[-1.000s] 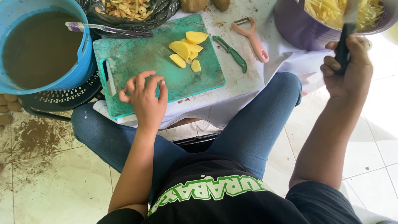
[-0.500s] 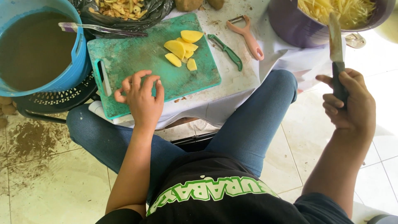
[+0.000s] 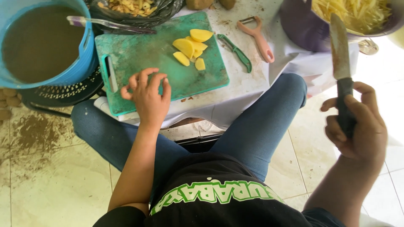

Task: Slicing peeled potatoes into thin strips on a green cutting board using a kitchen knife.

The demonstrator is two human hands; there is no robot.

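Knife was clamped in right hand, fist closed round dark handle, blade pointing to 12 o'clock, up in air off table at 3 o'clock from cutting board. Left hand rested on board's near edge, fingers loosely curled, gripping nothing. Potato slices sat piled at 1 o'clock from that hand, apart from it. Looked like gap between cuts imo. Next move called for blade over slices, left fingers steadying pile, tips tucked clear.

The right hand has drawn the knife back from the purple bowl — lower now (blade upright).
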